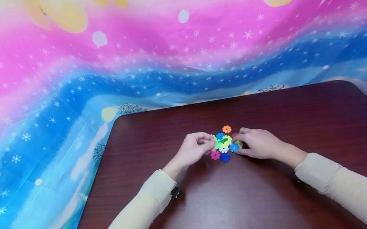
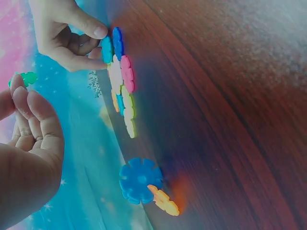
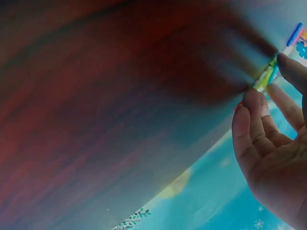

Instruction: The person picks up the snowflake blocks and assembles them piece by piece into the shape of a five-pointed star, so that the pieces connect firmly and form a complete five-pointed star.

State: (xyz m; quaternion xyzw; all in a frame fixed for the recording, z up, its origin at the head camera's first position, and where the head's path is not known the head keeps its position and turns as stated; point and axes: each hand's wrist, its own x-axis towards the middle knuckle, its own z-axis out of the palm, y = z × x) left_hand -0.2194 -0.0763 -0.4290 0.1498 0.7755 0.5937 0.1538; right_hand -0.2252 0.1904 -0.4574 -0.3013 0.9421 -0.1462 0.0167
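Observation:
Several small notched plastic discs lie together between the two hands in the head view. My left hand (image 1: 193, 148) is at their left side and pinches a green notched disc (image 2: 29, 78) between thumb and fingertips, as the left wrist view shows. From the right, my right hand (image 1: 257, 143) reaches in with thumb and fingers at a blue disc (image 1: 234, 147); in the left wrist view they pinch its edge. Around these lie a white disc (image 1: 223, 149), a pink disc (image 1: 215, 155), a dark blue disc (image 1: 225, 157) and an orange disc (image 1: 226, 129). The fingers partly hide other discs.
The discs are on a dark reddish-brown table (image 1: 186, 210) with rounded far corners. Behind it hangs a pink and blue cloth (image 1: 164, 57) with snowflake prints. In the left wrist view, a large-looking blue disc (image 2: 139, 181) stands near an orange disc (image 2: 165, 202).

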